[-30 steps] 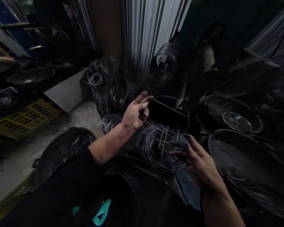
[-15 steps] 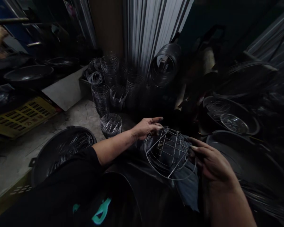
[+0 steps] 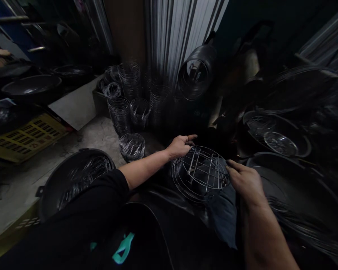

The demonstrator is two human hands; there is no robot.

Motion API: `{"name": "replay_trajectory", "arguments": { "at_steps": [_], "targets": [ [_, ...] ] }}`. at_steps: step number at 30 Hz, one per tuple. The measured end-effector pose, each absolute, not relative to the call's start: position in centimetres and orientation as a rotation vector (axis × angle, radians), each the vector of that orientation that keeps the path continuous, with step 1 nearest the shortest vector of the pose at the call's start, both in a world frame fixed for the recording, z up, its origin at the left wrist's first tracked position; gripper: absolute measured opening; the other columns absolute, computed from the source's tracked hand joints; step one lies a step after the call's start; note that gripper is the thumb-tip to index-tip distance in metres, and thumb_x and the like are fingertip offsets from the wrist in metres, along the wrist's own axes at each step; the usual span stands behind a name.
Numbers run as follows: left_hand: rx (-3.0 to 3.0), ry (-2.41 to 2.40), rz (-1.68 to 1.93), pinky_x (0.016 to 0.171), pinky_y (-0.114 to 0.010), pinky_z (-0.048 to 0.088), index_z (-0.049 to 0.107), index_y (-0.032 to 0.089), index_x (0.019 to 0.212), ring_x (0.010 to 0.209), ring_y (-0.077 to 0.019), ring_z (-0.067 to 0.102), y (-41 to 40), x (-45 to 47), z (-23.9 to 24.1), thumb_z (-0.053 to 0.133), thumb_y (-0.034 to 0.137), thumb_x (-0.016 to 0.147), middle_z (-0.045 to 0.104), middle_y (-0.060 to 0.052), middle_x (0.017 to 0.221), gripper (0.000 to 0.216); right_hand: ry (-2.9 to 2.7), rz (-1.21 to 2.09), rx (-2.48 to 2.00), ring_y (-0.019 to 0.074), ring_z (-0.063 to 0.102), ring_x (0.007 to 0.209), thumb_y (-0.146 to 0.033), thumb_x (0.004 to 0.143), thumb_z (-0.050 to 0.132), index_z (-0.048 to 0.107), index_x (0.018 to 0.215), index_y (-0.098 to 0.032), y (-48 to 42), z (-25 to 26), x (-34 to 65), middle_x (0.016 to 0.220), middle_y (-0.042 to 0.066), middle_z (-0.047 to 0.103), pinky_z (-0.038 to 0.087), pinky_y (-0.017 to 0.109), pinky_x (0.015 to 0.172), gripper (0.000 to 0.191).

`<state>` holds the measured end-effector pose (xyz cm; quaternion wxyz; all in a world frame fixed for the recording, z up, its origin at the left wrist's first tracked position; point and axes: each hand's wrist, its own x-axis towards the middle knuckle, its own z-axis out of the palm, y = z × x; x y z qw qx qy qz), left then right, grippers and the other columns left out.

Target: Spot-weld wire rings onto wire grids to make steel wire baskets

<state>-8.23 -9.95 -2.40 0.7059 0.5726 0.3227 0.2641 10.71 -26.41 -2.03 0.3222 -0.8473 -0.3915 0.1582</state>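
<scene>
Clearly, wire rack (image 3: 200, 173) sits between both hands' fingers (image 3: 233, 165) — gripped.

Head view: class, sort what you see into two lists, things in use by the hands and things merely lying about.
In use:
round silver wire rack
left hand
right hand

Lying about:
stacked wire rings
black plastic tub of wires
yellow perforated crate
black pan
</scene>
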Motion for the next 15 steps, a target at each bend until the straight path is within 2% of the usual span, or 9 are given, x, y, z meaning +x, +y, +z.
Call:
{"name": "replay_trajectory", "arguments": {
  "at_steps": [4, 9, 15],
  "targets": [
    [1.198, 0.720, 0.546, 0.071, -0.020, 0.049, 0.057, 0.011, 0.126, 0.068, -0.0075, 0.061, -10.2, -8.3, -2.8, 0.056, -0.007, 0.063, 0.070, 0.000, 0.077, 0.066, -1.053, 0.444, -2.269, 0.0317, 0.061, 0.109, -0.042, 0.072, 0.056, 0.074, 0.106, -0.018, -27.0, -2.5, 10.9, 0.110, 0.011, 0.070, 0.046, 0.041, 0.094, 0.045],
    [1.111, 0.698, 0.553, 0.072, -0.022, 0.051, 0.061, 0.011, 0.121, 0.070, -0.0094, 0.064, -10.5, -8.8, -2.9, 0.058, -0.006, 0.065, 0.072, -0.004, 0.086, 0.058, -1.070, 0.427, -2.394, 0.0349, 0.058, 0.109, -0.060, 0.075, 0.054, 0.071, 0.112, -0.021, -28.0, -1.8, 9.0, 0.112, 0.013, 0.067, 0.044, 0.045, 0.093, 0.057],
    [1.040, 0.667, 0.549, 0.082, -0.028, 0.051, 0.065, 0.012, 0.114, 0.078, -0.0116, 0.066, -10.3, -9.6, -3.9, 0.065, -0.002, 0.067, 0.073, -0.007, 0.090, 0.050, -1.085, 0.437, -2.446, 0.0392, 0.043, 0.125, -0.069, 0.080, 0.039, 0.047, 0.141, -0.021, -29.1, -2.7, 6.2, 0.129, 0.019, 0.053, 0.036, 0.056, 0.099, 0.077]
  ]
}}
